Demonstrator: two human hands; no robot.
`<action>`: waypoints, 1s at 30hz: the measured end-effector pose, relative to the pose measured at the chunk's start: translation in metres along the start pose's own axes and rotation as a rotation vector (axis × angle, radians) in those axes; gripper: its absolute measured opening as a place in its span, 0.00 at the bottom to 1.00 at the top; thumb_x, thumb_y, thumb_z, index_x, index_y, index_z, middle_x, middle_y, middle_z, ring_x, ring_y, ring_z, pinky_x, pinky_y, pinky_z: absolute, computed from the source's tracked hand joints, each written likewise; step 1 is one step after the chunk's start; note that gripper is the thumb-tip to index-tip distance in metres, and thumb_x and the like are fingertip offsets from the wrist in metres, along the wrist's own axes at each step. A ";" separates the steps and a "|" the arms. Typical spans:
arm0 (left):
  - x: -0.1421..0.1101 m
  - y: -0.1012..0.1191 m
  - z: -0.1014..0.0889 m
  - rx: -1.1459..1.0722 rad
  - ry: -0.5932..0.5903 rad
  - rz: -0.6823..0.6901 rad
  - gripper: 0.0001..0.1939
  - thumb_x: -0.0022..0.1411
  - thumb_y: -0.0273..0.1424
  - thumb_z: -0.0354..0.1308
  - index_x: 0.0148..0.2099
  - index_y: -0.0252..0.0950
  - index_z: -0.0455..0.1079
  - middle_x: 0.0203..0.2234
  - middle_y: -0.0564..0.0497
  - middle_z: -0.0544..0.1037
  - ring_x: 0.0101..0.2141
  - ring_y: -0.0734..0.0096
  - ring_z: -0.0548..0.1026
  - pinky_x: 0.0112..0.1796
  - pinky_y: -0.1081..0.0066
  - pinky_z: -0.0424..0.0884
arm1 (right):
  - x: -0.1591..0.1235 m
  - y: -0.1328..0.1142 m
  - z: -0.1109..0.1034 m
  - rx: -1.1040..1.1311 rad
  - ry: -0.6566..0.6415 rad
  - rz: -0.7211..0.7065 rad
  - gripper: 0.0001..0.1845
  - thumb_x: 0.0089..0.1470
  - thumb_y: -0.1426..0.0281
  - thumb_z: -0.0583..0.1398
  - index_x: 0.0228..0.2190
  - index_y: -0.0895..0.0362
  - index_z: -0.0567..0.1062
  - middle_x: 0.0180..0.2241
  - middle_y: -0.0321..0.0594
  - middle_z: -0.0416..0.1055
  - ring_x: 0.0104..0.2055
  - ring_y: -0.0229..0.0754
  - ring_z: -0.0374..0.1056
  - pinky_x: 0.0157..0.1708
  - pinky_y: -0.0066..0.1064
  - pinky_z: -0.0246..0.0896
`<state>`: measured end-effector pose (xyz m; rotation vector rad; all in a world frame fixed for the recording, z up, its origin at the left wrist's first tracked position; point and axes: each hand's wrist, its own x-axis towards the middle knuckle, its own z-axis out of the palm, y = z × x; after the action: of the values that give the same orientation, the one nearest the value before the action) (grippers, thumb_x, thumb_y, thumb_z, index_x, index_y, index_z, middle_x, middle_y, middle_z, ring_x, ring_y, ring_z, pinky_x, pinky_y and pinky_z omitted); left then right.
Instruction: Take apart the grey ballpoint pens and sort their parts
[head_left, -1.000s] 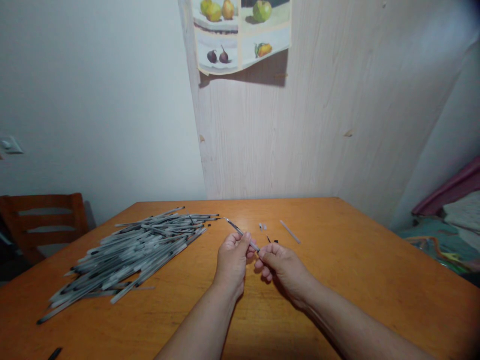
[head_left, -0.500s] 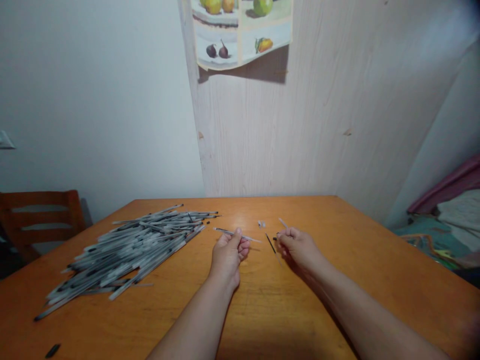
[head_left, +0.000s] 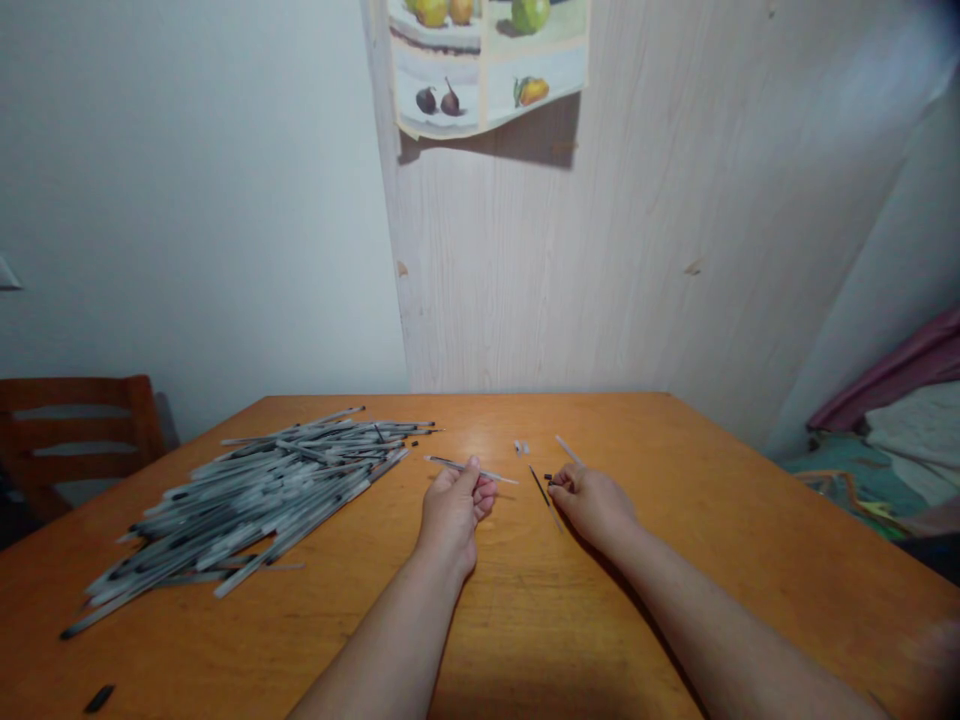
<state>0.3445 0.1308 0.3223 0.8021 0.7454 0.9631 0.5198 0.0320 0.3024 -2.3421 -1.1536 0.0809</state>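
My left hand (head_left: pixel 454 505) pinches a slim clear pen barrel (head_left: pixel 495 477) with a dark strip inside, held nearly level above the table. My right hand (head_left: pixel 596 505) is closed at the fingertips, low over the table, right beside a small black pen plug (head_left: pixel 548 477); what lies between those fingers is too small to make out. Between the hands lies a thin pen refill (head_left: pixel 541 488), dark along its upper part and pale at its lower end. A clear tube (head_left: pixel 567 449) lies just behind the right hand, and two small clear pieces (head_left: pixel 521 447) are farther back.
A big heap of pens (head_left: pixel 255 500) with clear barrels covers the table's left side. A small black piece (head_left: pixel 415 443) lies by its right edge, another black piece (head_left: pixel 99 698) near the front left. A wooden chair (head_left: pixel 82 430) stands left of the wooden table (head_left: pixel 675 620).
My right hand has left the pen's end and moved right to the table beside the black plug. The pen in my left hand has turned closer to level. More of the loose refill shows.
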 end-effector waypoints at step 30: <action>-0.001 -0.011 0.001 0.112 -0.091 0.039 0.16 0.58 0.39 0.68 0.35 0.34 0.66 0.25 0.50 0.76 0.23 0.79 0.73 0.25 0.79 0.68 | -0.027 -0.031 0.002 0.448 -0.015 -0.355 0.10 0.59 0.64 0.58 0.29 0.54 0.76 0.27 0.37 0.74 0.30 0.41 0.67 0.31 0.33 0.56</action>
<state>0.3491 0.1258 0.3140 0.9547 0.7116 0.9193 0.4795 0.0283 0.3106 -1.7294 -1.3775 0.2068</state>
